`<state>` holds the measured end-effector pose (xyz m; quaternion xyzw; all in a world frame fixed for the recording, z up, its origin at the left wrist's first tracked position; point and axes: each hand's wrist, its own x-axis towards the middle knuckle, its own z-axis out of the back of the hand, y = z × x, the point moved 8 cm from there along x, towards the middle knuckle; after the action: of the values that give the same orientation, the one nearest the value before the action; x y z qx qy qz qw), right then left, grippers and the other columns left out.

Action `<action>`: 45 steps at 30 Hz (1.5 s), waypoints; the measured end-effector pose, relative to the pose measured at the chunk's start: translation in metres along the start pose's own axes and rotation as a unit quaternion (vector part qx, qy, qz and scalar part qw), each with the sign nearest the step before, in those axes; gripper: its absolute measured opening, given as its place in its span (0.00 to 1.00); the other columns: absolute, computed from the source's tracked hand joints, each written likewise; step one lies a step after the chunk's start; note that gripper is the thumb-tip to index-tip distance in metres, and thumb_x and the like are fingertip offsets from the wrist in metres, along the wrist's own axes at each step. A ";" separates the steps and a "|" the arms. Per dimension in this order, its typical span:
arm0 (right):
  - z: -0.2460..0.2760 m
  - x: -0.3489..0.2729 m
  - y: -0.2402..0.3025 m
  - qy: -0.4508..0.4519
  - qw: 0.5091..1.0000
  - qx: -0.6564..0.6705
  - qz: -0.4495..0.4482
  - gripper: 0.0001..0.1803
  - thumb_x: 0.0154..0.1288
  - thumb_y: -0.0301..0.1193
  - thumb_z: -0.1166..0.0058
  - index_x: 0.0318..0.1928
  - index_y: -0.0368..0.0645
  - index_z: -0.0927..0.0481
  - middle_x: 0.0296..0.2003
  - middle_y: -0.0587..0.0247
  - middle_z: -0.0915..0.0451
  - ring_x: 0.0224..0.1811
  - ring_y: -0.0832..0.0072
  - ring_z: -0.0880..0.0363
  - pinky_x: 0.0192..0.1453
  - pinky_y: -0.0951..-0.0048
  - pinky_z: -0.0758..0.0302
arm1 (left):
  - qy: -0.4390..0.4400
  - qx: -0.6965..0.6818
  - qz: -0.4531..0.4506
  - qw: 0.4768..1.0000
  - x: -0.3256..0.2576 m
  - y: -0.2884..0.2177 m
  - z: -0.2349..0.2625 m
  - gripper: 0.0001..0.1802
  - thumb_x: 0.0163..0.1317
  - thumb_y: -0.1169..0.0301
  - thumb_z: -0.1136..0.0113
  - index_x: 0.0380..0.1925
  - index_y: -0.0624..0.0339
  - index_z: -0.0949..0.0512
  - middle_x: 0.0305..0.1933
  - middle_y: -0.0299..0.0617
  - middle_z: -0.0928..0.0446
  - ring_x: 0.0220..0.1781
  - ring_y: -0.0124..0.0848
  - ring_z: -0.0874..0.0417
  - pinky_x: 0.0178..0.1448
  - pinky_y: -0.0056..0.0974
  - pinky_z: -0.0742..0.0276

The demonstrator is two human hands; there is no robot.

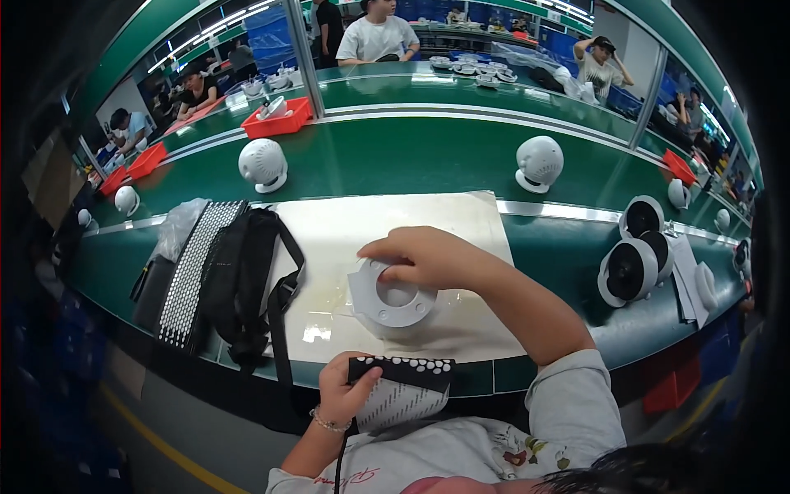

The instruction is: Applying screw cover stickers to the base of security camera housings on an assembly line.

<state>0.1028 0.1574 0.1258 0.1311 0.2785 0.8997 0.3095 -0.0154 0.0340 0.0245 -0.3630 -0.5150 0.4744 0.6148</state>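
Note:
On the pale sheet in front of me stands a white plastic housing with a flat ring-shaped base facing up. Small round spots sit around the ring. My right hand grips the ring's far side, fingers bent over the rim and thumb at the central hole. Lower down, at the bench's near edge, my left hand is closed on a sheet of round pads, black with white dots along the top. Its pale printed backing hangs toward my lap. Part of the housing lies hidden under the ring.
Left of the pale sheet lie a black bag with straps and a white-dotted strip. Black-and-white round units stand at the right. White rounded devices line the green belt; red bins and people are beyond.

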 end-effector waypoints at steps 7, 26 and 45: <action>0.000 -0.119 0.015 -0.342 0.895 -0.038 0.286 0.18 0.49 0.36 0.37 0.38 0.43 0.28 0.33 0.59 0.28 0.32 0.67 0.29 0.35 0.67 0.33 | -0.148 -0.228 0.003 0.962 -0.001 -0.004 0.021 0.09 0.55 0.72 0.39 0.30 0.64 0.28 0.28 0.30 0.28 0.29 0.18 0.32 0.34 0.23 0.36; -0.056 -0.126 -0.016 -0.226 0.904 0.360 0.039 0.23 0.61 0.25 0.49 0.52 0.47 0.44 0.34 0.68 0.34 0.34 0.84 0.34 0.39 0.82 0.34 | -0.047 -0.180 -0.037 0.982 0.009 -0.015 -0.004 0.12 0.46 0.80 0.33 0.29 0.65 0.28 0.23 0.35 0.27 0.24 0.20 0.29 0.29 0.24 0.33; -0.028 -0.115 -0.008 -0.247 0.949 0.187 0.055 0.10 0.50 0.21 0.42 0.34 0.41 0.27 0.41 0.58 0.24 0.49 0.65 0.29 0.53 0.67 0.34 | -0.084 -0.164 0.006 0.983 0.007 -0.019 0.011 0.13 0.47 0.70 0.32 0.25 0.65 0.26 0.21 0.31 0.28 0.23 0.18 0.31 0.28 0.24 0.37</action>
<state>0.1846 0.0782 0.0914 0.4201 0.3494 0.7861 0.2890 -0.0223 0.0345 0.0464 -0.4208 -0.6337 0.4157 0.4986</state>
